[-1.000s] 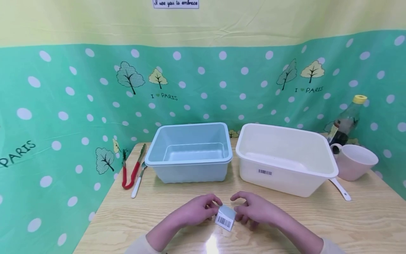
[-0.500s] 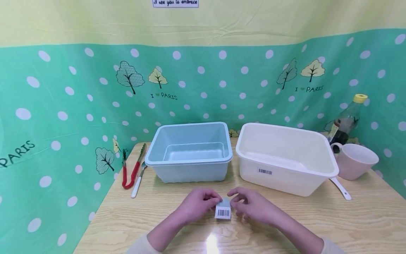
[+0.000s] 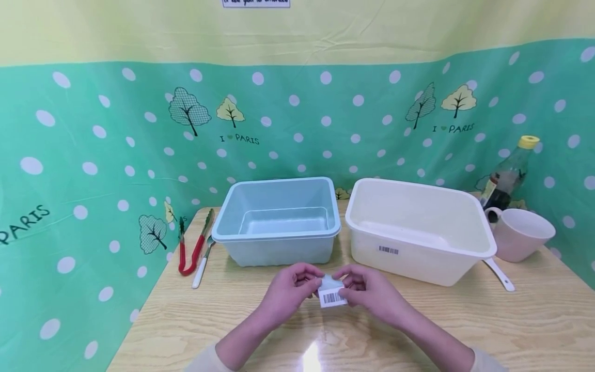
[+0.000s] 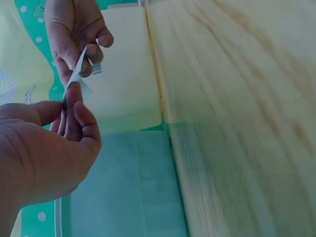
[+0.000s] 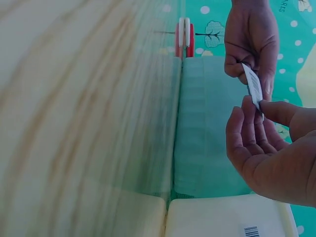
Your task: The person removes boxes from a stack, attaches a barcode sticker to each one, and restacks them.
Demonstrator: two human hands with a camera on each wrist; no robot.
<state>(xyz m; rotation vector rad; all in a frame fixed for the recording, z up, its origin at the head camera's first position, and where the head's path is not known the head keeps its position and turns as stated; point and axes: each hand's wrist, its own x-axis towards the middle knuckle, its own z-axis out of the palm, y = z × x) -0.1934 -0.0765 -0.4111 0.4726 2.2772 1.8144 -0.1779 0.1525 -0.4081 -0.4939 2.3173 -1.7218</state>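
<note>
Both hands hold a small white packet with a barcode (image 3: pixel 332 292) a little above the wooden table (image 3: pixel 260 330), in front of the two tubs. My left hand (image 3: pixel 290 293) pinches its left edge and my right hand (image 3: pixel 367 292) pinches its right edge. The left wrist view shows the packet (image 4: pixel 79 74) edge-on between my left hand (image 4: pixel 69 116) and my right hand (image 4: pixel 74 34). From the right wrist, the barcode packet (image 5: pixel 253 86) appears between my right hand (image 5: pixel 269 148) and my left hand (image 5: pixel 252 39).
A light blue tub (image 3: pixel 279 222) and a white tub (image 3: pixel 418 232) stand behind the hands. Red tongs (image 3: pixel 192 248) and a white-handled utensil (image 3: pixel 203 261) lie at the left. A pink mug (image 3: pixel 520 235), a dark bottle (image 3: pixel 509 175) and a white spoon handle (image 3: pixel 499 276) are at the right.
The hands have lifted the packet and moved it slightly away from me, closing in on it; the barcode side turned to face up.
</note>
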